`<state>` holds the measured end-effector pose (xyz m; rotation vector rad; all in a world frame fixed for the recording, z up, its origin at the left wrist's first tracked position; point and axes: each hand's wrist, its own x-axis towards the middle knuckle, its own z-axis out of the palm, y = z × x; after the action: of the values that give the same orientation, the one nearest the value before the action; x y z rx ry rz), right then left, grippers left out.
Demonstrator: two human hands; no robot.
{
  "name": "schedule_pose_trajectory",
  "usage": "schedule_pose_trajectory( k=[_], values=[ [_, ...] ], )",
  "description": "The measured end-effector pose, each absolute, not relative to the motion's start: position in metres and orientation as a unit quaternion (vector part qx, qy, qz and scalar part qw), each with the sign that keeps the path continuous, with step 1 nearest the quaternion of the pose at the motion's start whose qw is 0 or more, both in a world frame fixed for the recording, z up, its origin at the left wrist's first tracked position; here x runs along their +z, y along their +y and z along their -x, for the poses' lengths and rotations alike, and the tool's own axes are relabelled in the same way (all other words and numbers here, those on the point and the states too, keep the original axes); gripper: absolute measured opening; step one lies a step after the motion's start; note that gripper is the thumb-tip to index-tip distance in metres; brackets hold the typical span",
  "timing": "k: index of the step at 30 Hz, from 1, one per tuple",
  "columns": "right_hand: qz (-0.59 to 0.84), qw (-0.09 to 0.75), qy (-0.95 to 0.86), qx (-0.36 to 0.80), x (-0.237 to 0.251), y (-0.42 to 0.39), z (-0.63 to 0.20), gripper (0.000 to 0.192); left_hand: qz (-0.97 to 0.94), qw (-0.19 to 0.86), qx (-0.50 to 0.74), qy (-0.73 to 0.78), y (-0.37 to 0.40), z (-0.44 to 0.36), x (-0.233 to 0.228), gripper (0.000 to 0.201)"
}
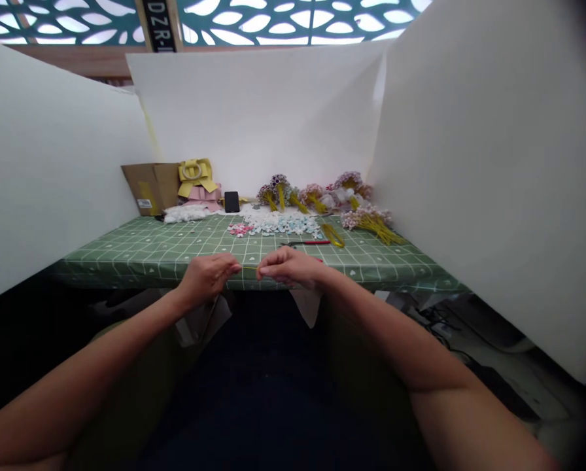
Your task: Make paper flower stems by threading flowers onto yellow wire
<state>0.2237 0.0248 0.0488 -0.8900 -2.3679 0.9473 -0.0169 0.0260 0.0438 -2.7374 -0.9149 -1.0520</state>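
Note:
Just over the table's front edge, a thin yellow wire point(248, 267) stretches level between my two hands. My left hand point(208, 273) pinches its left end, and my right hand point(287, 264) pinches the other end. Anything small at the fingertips is too tiny to make out. Behind my right hand lie pliers point(312, 243) with red handles. A looped bundle of yellow wire point(333, 235) rests to their right. Small white, pale blue and pink flower-shaped pieces point(283, 224) are spread out beyond my hands.
Bunches of beaded flowers on yellow stems point(371, 222) lie at the back right. At the back left stand a cardboard box point(158, 186), yellow and pink bows point(197, 176) and a dark phone point(231, 201). White panels point(258, 111) enclose the green checked tablecloth point(140, 245) on three sides.

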Motion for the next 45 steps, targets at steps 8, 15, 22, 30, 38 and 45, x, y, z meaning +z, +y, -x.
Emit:
schedule_pose_trajectory(
  k=[8, 15, 22, 30, 38, 45],
  values=[
    [0.433, 0.262, -0.862, -0.017, 0.037, 0.023, -0.21, 0.022, 0.815, -0.206, -0.308, -0.445, 0.028, 0.007, 0.038, 0.043],
    [0.428, 0.188, -0.865, -0.183, 0.026, 0.026, -0.209, 0.024, 0.728, -0.394, -0.322, -0.461, 0.037, 0.004, 0.024, 0.041],
    [0.317, 0.233, -0.815, 0.426, 0.044, 0.028, -0.225, 0.03, 0.872, 0.042, -0.381, -0.305, 0.019, 0.014, 0.048, 0.034],
    [0.448, 0.271, -0.852, -0.024, 0.034, 0.028, -0.211, 0.02, 0.791, -0.24, -0.328, -0.457, 0.035, 0.012, 0.037, 0.042],
    [0.402, 0.246, -0.877, -0.094, 0.027, 0.032, -0.215, 0.024, 0.778, -0.299, -0.35, -0.428, 0.034, 0.01, 0.036, 0.043],
    [0.3, 0.173, -0.851, 0.394, 0.06, 0.022, -0.231, 0.037, 0.875, 0.003, -0.363, -0.321, 0.018, 0.019, 0.058, 0.034]
  ],
)
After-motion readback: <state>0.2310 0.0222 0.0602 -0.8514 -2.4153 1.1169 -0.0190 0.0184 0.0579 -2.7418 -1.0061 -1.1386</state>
